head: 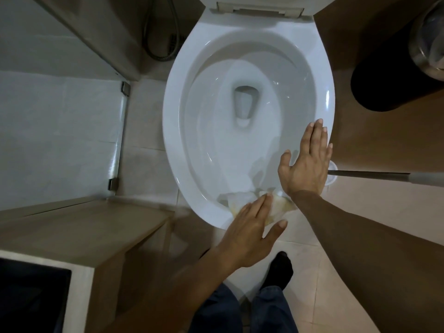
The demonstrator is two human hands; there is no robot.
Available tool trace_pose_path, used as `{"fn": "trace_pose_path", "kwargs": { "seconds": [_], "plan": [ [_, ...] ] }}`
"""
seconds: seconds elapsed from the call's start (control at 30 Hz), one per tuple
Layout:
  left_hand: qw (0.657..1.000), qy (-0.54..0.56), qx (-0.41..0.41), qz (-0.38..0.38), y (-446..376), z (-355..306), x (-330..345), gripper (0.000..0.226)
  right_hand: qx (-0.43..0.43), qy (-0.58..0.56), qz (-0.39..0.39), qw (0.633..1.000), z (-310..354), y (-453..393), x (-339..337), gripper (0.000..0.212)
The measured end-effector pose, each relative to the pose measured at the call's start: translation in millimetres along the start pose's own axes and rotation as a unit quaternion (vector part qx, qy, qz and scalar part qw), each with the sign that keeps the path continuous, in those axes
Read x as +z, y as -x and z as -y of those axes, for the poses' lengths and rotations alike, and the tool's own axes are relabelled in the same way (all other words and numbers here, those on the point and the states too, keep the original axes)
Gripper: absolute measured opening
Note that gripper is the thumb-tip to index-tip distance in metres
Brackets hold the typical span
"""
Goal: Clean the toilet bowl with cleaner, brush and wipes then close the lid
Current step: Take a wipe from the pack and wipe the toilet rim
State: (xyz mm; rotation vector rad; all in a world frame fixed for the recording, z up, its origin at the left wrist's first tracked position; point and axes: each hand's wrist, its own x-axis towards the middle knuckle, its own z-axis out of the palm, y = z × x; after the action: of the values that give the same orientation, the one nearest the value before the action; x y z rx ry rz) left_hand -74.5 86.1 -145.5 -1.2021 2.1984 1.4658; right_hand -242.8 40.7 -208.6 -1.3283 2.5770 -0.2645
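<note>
While the left hand (249, 227) presses a crumpled white paper wipe (242, 200) with flat, straight fingers onto the near front rim of the white ceramic toilet bowl (173, 131), steady even pressure along the curve should serve best. Just beyond, the right hand (305, 164) hovers flat and empty over the right rim. Beside it, the grey-handled toilet brush (374, 175) lies unused. Farthest off, the white lid (259, 9) stands raised.
</note>
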Motion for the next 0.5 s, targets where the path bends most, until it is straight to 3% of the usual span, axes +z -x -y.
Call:
{"fn": "trace_pose_path", "kwargs": {
  "seconds": [0.1,0.27,0.5],
  "plan": [
    [0.994,-0.087,0.070,0.000,19.5,20.8,1.3,0.071,-0.002,0.002,-0.001,1.000,0.3,0.4,-0.9,0.076],
    [0.953,-0.256,0.160,-0.002,48.4,78.0,-13.7,0.066,-0.002,0.004,0.002,1.000,0.8,0.6,-1.5,0.075],
    [0.941,-0.288,0.178,0.018,63.8,128.5,-54.1,0.063,-0.005,0.001,-0.002,1.000,1.0,0.1,-1.7,0.076]
  ]
}}
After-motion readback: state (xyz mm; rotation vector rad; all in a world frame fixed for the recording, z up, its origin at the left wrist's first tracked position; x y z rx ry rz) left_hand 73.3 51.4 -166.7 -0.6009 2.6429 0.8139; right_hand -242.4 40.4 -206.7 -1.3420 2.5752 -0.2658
